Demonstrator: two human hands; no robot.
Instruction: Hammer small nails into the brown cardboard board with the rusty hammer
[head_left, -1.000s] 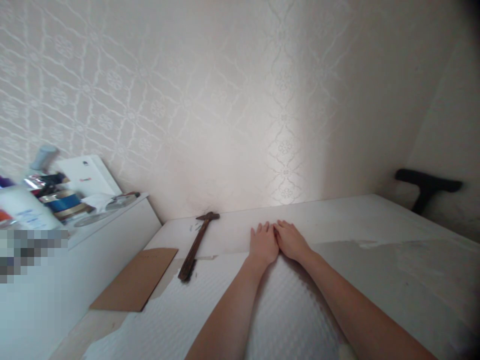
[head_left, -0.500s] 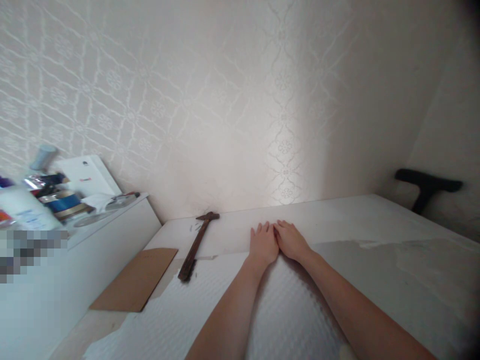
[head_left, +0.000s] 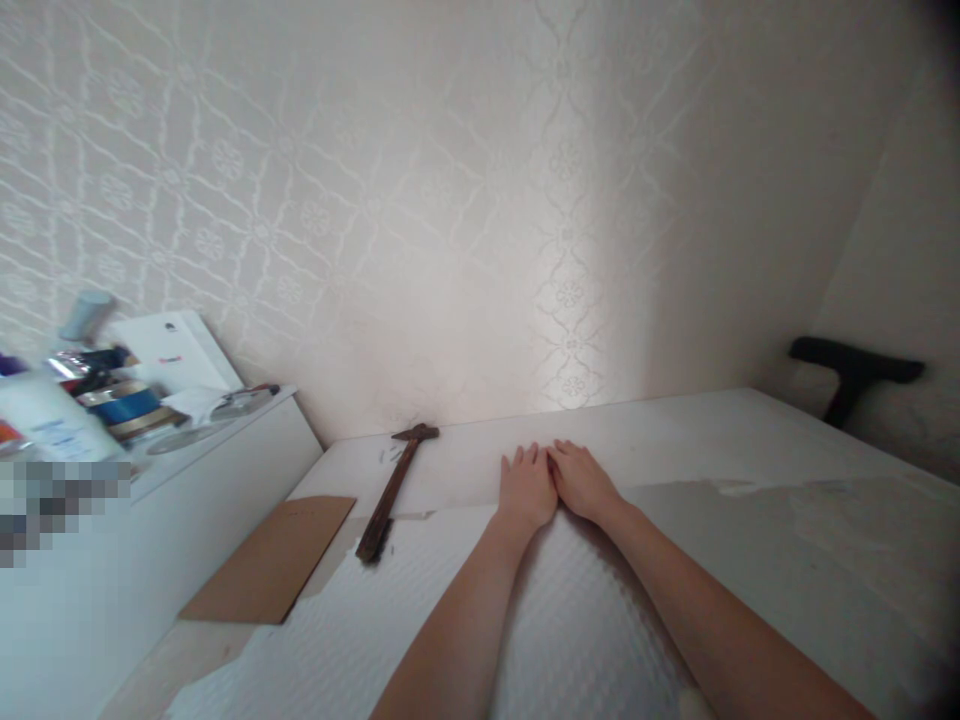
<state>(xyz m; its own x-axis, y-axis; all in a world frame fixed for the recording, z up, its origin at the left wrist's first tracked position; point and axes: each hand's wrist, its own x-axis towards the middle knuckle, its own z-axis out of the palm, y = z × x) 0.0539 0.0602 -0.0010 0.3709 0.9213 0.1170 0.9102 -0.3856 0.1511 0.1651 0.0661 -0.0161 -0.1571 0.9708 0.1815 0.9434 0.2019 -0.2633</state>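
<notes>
My left hand point(head_left: 527, 487) rests palm down on the white tabletop point(head_left: 675, 430), its fingers spread and pointing away from me. Beside it lies my right hand point(head_left: 586, 482), also palm down with fingers stretched out; the two hands touch at the thumbs and forefingers. Neither shows anything held, though the surface under the palms is hidden. My wrists are over a white dimpled sheet point(head_left: 442, 570). To the left of my hands is a hammer point(head_left: 391, 495) with a dark wooden handle, its head toward the wall. A few small thin pieces point(head_left: 395, 453), perhaps nails, lie beside the head.
A brown cardboard piece point(head_left: 274, 560) lies left of the hammer, against a white cabinet point(head_left: 247, 450). On the cabinet are a white box point(head_left: 176, 350), a blue tape roll point(head_left: 126, 402) and a pale bottle point(head_left: 56, 425). A black T-shaped support point(head_left: 855, 370) stands beyond the right edge.
</notes>
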